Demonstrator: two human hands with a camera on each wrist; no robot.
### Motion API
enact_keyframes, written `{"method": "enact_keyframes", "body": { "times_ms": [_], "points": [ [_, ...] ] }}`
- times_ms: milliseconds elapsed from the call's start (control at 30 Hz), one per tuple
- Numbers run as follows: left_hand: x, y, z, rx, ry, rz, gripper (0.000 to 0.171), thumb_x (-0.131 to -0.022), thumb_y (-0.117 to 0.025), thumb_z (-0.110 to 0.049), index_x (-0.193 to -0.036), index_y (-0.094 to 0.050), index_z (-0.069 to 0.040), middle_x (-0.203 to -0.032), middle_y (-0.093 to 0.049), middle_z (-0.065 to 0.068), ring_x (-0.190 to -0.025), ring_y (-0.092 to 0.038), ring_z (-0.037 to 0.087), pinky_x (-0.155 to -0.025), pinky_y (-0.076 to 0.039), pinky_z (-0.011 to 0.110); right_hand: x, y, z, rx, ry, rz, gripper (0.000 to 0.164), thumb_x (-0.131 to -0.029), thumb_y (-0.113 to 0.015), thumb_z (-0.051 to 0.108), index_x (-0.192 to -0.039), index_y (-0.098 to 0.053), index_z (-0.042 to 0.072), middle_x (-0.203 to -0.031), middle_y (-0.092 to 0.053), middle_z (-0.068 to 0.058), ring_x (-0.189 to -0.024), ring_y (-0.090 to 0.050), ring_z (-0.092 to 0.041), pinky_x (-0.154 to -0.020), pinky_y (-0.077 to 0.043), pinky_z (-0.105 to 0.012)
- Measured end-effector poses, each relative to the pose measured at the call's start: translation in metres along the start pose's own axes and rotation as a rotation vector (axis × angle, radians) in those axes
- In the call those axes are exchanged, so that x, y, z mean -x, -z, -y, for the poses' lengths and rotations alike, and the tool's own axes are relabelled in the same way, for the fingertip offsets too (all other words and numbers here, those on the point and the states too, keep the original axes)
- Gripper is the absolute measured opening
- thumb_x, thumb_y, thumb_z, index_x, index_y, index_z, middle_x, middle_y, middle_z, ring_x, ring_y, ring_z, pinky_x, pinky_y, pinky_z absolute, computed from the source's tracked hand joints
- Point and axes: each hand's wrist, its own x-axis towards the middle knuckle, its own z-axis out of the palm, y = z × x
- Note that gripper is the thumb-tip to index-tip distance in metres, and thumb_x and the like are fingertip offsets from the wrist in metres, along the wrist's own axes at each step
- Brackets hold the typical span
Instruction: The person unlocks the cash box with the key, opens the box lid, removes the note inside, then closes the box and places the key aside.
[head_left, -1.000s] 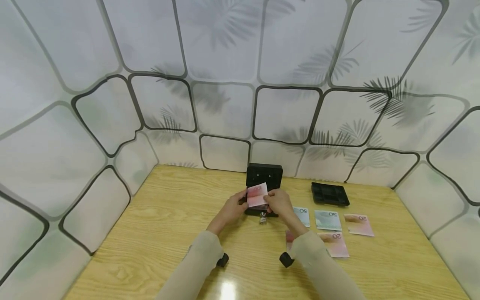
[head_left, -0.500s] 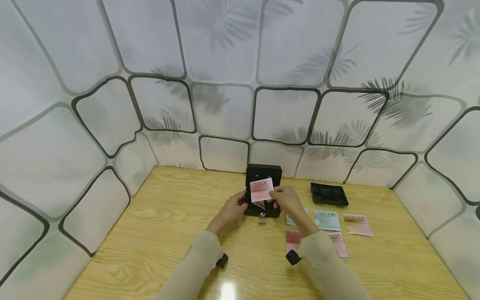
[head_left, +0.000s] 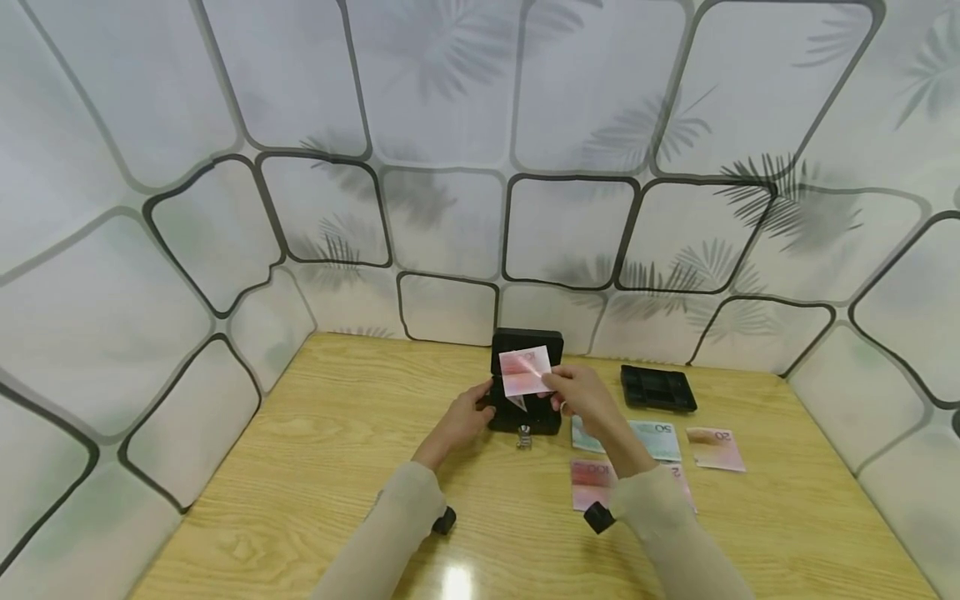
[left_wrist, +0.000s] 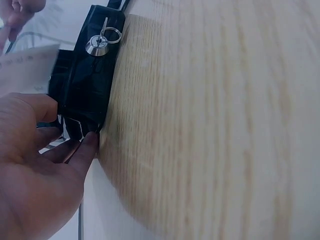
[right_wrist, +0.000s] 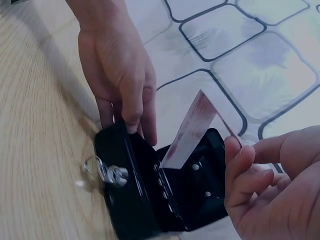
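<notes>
A small black cash box (head_left: 543, 423) stands with its lid raised near the back wall. A key (left_wrist: 105, 27) with a ring sits in the lock (left_wrist: 96, 46) on its front. My left hand (head_left: 459, 422) holds the box's left side, thumb at the rim (right_wrist: 131, 129) and fingers around the end wall. Over the box, my right hand (head_left: 587, 397) pinches a pink 100 banknote (head_left: 522, 371) by its right edge. In the right wrist view the banknote (right_wrist: 192, 132) is tilted in front of the lid (right_wrist: 212, 175). A pale triangular piece shows below it in the box.
A black compartment tray (head_left: 658, 388) lies right of the box. Nearer me are greenish 50 notes (head_left: 656, 440), a pink 20 note (head_left: 717, 450) and another pink 100 note (head_left: 588, 483). My right forearm partly covers some of them. The patterned wall (head_left: 450, 308) closes off the back.
My left hand has let go of the banknote and stays at the box's side. My right hand has moved right and slightly up, lifting the banknote higher before the lid.
</notes>
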Motion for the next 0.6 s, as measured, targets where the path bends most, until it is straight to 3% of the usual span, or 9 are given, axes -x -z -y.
{"method": "enact_keyframes", "body": {
  "times_ms": [100,300,600],
  "points": [
    [0.000,0.000,0.000,0.004,0.000,0.000,0.056,-0.101,-0.054,0.003,-0.153,-0.035,0.014,-0.146,-0.049,0.034,-0.131,-0.054,0.043,-0.107,-0.047,0.051,0.005,0.009,0.000,-0.025,0.015,0.014,0.027,-0.106,-0.058,0.017,-0.118,-0.064,-0.006,-0.085,-0.067,-0.008,-0.061,-0.052,-0.012,-0.052,-0.034,-0.024],
    [0.001,0.000,0.001,0.008,0.027,0.002,0.057,-0.102,-0.054,0.000,-0.155,-0.035,0.010,-0.150,-0.046,0.033,-0.134,-0.051,0.044,-0.109,-0.045,0.052,0.023,0.037,0.002,0.015,0.046,0.012,0.045,-0.107,-0.058,0.018,-0.140,-0.053,-0.012,-0.081,-0.062,-0.002,-0.062,-0.051,-0.009,-0.053,-0.038,-0.024],
    [0.003,0.001,-0.002,0.000,0.059,0.024,0.057,-0.105,-0.054,-0.004,-0.158,-0.034,0.004,-0.158,-0.038,0.028,-0.140,-0.044,0.043,-0.112,-0.041,0.054,0.055,0.083,-0.008,0.052,0.090,-0.023,0.030,-0.108,-0.058,0.018,-0.115,-0.059,-0.011,-0.077,-0.059,-0.004,-0.059,-0.048,-0.011,-0.052,-0.037,-0.025]
  ]
}}
